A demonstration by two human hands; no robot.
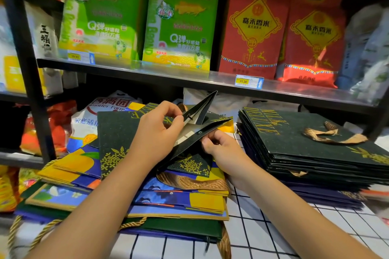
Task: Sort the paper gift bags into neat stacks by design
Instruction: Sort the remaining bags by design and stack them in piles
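Observation:
I hold a dark green gift bag (207,128) with gold flower print, its mouth partly spread, over a mixed pile. My left hand (156,130) pinches the bag's upper rim. My right hand (221,146) grips the lower rim from beneath. Another dark green bag (114,132) lies flat under my left wrist. Below it are blue and yellow bags (189,197) and green bags with gold cord (183,229), loosely heaped. On the right stands a neat stack of dark green "MILK DELUXE" bags (305,143) with a woven gold handle (332,134) on top.
Everything rests on a white cloth with a black grid (273,223). A metal shelf (189,76) just above carries green and red rice packs. A black upright post (27,59) stands at left. Sacks and plastic bags crowd behind the piles.

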